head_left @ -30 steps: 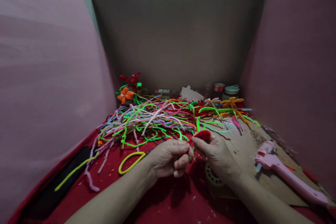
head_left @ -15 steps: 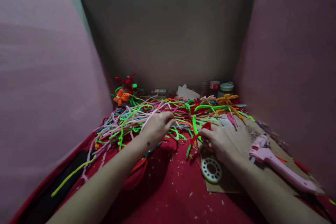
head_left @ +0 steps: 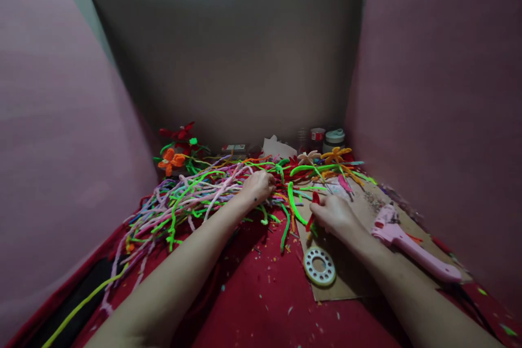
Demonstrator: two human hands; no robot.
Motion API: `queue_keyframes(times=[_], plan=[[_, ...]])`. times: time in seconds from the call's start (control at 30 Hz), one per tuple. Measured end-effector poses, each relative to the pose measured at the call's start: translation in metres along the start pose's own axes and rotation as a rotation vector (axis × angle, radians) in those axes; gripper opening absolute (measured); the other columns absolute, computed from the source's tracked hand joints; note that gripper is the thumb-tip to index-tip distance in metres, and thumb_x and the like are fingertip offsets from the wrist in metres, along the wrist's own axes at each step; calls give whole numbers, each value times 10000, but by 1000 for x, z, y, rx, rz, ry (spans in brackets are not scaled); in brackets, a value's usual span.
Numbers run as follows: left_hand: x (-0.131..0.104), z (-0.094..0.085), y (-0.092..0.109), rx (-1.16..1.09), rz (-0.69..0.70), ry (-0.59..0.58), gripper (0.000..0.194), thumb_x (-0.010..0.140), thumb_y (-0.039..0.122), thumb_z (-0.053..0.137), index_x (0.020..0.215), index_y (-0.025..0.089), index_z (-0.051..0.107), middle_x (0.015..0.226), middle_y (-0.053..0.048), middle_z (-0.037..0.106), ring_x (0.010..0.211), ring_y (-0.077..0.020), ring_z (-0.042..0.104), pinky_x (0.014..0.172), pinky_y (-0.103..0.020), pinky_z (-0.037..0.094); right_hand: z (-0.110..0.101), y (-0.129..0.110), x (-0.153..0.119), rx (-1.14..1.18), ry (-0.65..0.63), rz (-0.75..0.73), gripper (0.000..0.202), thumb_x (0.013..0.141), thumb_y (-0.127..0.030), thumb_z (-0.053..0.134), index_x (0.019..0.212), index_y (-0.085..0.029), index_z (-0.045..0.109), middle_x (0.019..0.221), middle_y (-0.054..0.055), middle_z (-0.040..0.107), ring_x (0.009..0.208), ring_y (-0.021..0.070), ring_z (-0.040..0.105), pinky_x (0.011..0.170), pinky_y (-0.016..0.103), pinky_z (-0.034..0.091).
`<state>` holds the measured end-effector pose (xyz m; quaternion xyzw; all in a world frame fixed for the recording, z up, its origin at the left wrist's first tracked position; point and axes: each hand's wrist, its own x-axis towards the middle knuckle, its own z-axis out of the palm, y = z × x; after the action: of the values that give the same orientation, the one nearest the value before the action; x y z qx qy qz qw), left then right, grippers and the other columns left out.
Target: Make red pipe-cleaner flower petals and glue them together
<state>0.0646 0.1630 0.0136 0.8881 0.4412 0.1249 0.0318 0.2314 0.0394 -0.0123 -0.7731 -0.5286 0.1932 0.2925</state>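
Currently, a red piece (head_left: 310, 221) is pinched by fingers of the right hand (head_left: 336, 217), above the left edge of the cardboard (head_left: 348, 281). The heap of fuzzy stems (head_left: 220, 190) is partly covered by the curled left hand (head_left: 260, 186); whether anything is grasped cannot be told. A tape roll (head_left: 329, 269) is set at the cardboard's near-left corner, a glue gun (head_left: 416, 247) toward its right edge.

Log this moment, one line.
left hand: over tangled multicoloured fuzzy stems | right hand: pinching red fuzzy strip | nearby: round white holed spool
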Motion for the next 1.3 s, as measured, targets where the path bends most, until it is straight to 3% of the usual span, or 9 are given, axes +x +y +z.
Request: queue_keyframes(times=[0.13,0.3,0.47,0.7,0.83,1.07,1.2,1.3], plan=[[1,6,-4,14,45,-19,198,731,160,518,778,195,707,801,-48,658,788,-165,599,703,-232,439,-1,2,-1,-151,19,-29,261,729,-284,474,612,-149,665,623,114,638,608,199,581,523,273,314],[-7,7,-6,48,42,-22,235,800,240,493,959,219,665,950,-57,631,862,-166,592,742,-243,443,-2,1,-2,-261,-5,-63,318,762,-290,434,679,-128,694,668,146,657,619,222,588,531,293,309],[-10,10,1,122,-31,-39,220,815,261,466,847,225,681,890,-60,632,828,-184,610,697,-259,448,-2,1,-2,-321,-42,-101,353,777,-323,421,634,-130,679,649,150,653,616,227,590,526,293,309],[-23,5,0,148,-59,7,245,800,182,444,989,160,599,959,-126,633,883,-234,612,765,-339,455,0,4,-1,-357,-59,-144,396,791,-357,405,519,-166,620,574,114,629,544,188,569,496,276,297],[-29,4,3,71,-40,62,218,819,234,448,931,159,619,929,-117,640,851,-230,616,758,-338,461,0,5,-2,-378,-58,-175,425,798,-383,411,471,-179,589,526,100,601,546,192,565,498,279,293],[-21,-16,2,-170,-64,331,279,879,279,400,928,166,651,958,-68,649,903,-172,589,814,-263,431,1,6,-1,-421,-104,-166,436,795,-411,412,457,-189,575,533,96,593,549,201,556,512,294,295],[-19,-19,0,-343,-9,393,324,900,323,368,947,148,637,801,-23,659,721,-122,614,658,-203,449,1,6,-2,-462,-122,-158,480,813,-467,377,464,-194,564,552,108,596,561,220,557,522,307,298],[-22,-13,3,-454,77,385,317,893,342,387,986,154,625,728,9,647,563,-89,590,546,-180,428,-2,2,-9,-461,-19,-155,520,840,-500,334,518,-190,599,585,130,614,616,255,575,542,322,310]])
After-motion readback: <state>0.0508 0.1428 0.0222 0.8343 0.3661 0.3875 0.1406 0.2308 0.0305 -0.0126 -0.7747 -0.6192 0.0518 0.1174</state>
